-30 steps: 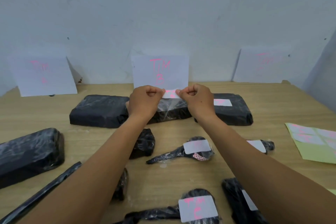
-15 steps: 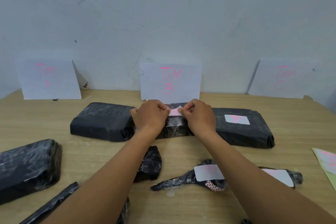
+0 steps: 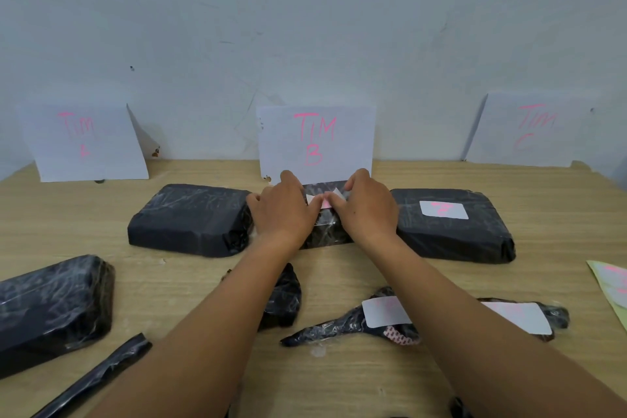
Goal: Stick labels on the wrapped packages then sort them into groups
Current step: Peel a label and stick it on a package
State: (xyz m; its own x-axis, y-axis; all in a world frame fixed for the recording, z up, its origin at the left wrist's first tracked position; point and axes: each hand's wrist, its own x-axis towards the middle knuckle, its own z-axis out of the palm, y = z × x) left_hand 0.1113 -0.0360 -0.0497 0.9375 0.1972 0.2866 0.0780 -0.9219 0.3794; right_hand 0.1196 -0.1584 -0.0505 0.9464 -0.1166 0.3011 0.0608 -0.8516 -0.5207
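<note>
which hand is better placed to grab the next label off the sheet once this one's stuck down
Probably right. The label sheet lies at the right edge of the table, nearer the right hand; the left hand would have to cross over.

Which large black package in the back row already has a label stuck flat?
The right-hand package, white label flat on top. The left package is bare; the middle package has its label mid-application.
</note>
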